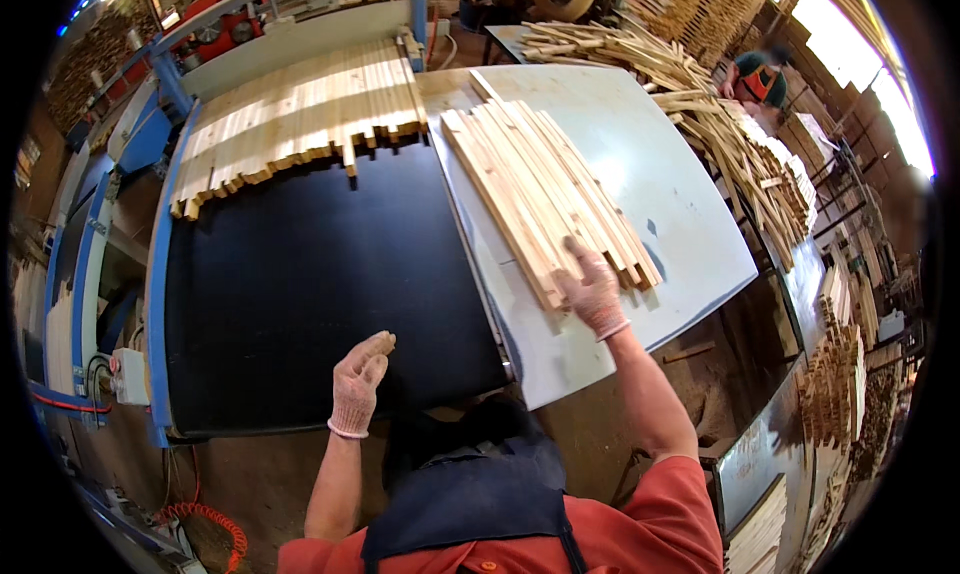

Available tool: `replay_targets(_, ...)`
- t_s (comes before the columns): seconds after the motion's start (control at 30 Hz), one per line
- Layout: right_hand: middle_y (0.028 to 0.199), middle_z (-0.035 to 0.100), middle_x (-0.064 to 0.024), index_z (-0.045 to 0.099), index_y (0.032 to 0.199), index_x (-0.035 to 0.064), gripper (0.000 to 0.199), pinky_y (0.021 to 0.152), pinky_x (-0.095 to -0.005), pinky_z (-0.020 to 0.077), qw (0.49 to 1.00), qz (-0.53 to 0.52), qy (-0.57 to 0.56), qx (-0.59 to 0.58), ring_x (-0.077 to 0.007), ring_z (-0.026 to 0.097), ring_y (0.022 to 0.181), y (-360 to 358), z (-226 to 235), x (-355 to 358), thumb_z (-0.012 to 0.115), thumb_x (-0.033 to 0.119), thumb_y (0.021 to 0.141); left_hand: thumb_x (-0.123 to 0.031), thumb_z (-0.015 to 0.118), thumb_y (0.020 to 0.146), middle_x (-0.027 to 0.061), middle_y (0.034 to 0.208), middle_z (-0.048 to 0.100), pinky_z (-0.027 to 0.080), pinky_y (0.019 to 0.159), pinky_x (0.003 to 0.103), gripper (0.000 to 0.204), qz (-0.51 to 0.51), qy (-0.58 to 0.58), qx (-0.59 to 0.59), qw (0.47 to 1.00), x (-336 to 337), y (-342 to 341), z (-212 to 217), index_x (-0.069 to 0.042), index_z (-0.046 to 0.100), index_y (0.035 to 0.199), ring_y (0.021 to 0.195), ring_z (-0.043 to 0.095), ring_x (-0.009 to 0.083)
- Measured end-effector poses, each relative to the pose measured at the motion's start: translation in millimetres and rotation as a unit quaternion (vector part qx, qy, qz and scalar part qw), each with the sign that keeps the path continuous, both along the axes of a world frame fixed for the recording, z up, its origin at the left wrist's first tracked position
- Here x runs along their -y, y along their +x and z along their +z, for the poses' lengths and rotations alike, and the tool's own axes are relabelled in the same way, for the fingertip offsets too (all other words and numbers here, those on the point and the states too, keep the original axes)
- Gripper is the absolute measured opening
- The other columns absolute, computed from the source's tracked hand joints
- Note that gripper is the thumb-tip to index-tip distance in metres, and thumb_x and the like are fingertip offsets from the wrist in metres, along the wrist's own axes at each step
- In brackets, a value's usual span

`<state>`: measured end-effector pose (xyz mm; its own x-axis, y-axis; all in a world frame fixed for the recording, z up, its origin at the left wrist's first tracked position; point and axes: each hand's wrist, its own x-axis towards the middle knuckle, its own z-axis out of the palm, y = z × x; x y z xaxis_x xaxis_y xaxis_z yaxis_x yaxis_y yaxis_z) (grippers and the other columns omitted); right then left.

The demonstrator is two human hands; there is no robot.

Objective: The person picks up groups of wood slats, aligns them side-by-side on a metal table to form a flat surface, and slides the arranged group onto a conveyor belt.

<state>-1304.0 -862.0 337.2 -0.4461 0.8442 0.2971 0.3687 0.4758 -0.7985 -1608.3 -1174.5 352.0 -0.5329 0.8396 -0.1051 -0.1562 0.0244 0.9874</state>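
My left hand (361, 385), in a pale work glove, hovers over the near part of the black belt (320, 274). Its fingers are stretched out and hold nothing. My right hand (593, 294), also gloved, rests with spread fingers on the near ends of a bundle of wooden strips (540, 189), touching but not wrapped around them. These strips lie side by side on a pale metal table (690, 204) to the right of the belt. At the far end of the belt, a wide row of wooden strips (290, 114) lies close together with uneven near ends.
A blue machine frame (160, 274) borders the belt on the left. Loose strips (700, 124) are heaped beyond the table, near another person (757, 79) at the far right. A red coiled hose (215, 519) hangs at lower left. More stacked wood (835, 384) stands on the right.
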Motion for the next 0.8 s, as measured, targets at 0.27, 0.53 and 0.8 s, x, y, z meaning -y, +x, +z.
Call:
replay_targets(0.27,0.158,0.054,-0.0267,0.044,0.161,-0.0043,0.074,0.121,-0.0375,0.0431,0.98,-0.118,-0.151,0.055,-0.0314,0.055,0.145,152,-19,-111,0.073,0.017,0.097,-0.019,0.072,0.103,0.0247,0.156,0.056,0.048,0.116,0.037,0.067,-0.03,-0.027,-0.033,0.999,-158,75,-2,0.008,0.044,0.158,0.144,0.056,0.0288)
replay_targets(0.53,0.147,0.063,-0.0256,0.048,0.158,-0.0029,0.076,0.115,-0.0383,0.0471,0.967,0.021,-0.248,0.048,-0.0342,0.062,0.135,120,-37,-188,0.072,0.033,0.095,-0.036,0.072,0.1,0.0328,0.155,0.051,0.033,0.125,0.05,0.08,0.035,-0.207,-0.504,0.838,-311,98,-71,0.01,0.041,0.157,0.144,0.051,0.0446)
replay_targets(0.8,0.116,0.075,-0.025,0.057,0.15,-0.0029,0.07,0.099,-0.0432,0.0544,0.973,0.038,-0.189,0.127,-0.0382,0.071,0.106,96,-13,-170,0.07,0.035,0.092,-0.031,0.078,0.093,0.0241,0.148,0.059,0.029,0.125,0.055,0.079,0.05,-0.192,-0.5,0.843,-318,101,-71,0.002,0.043,0.156,0.138,0.055,0.0419)
